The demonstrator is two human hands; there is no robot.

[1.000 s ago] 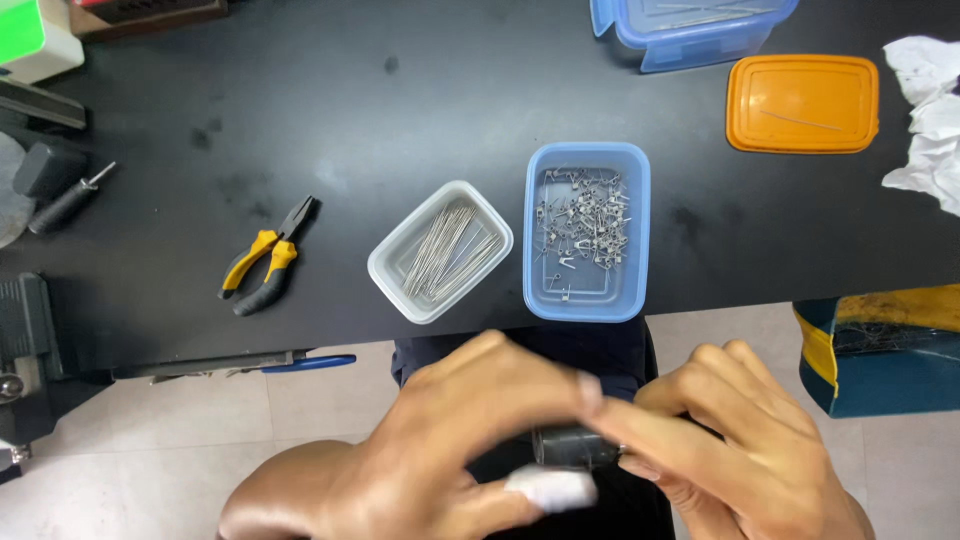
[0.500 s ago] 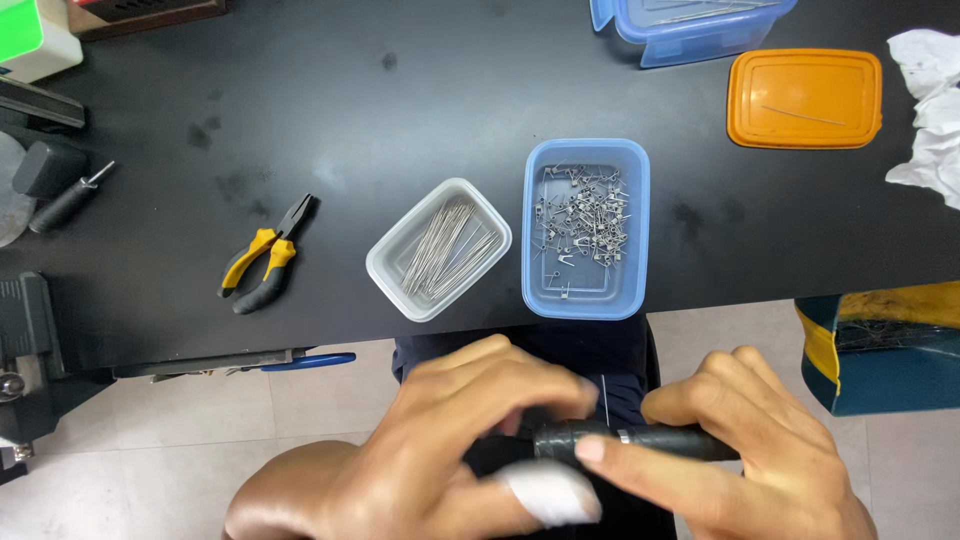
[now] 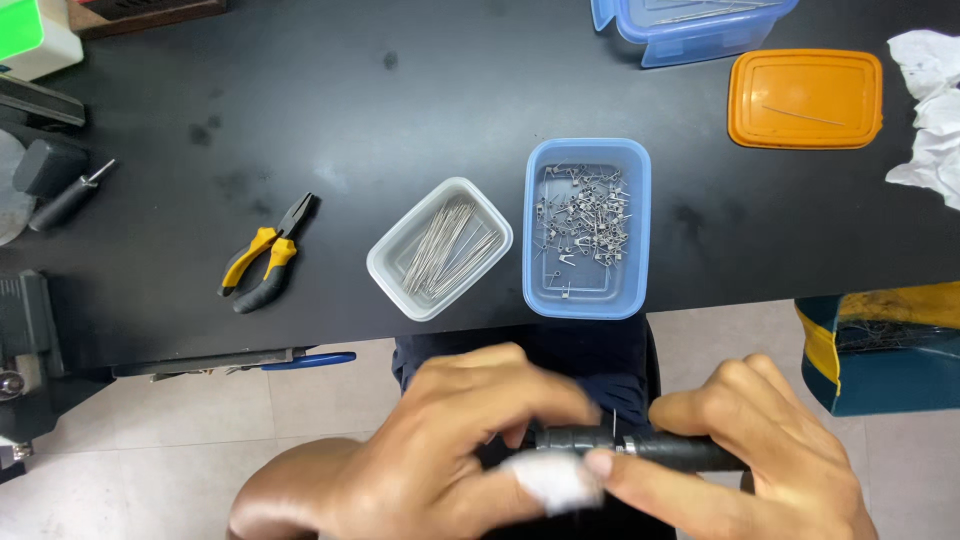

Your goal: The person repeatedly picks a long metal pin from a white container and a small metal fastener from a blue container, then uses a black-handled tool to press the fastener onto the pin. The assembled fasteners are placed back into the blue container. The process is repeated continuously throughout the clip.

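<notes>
We have one view only, from a camera worn on the person's head, looking almost straight down. It faces the near edge of a black table, which fills the upper two thirds of the frame from a moderate height. Below the edge we see pale floor and, closest to the lens at the bottom, the left hand and right hand, large and slightly blurred. No second view shares this scene.
</notes>
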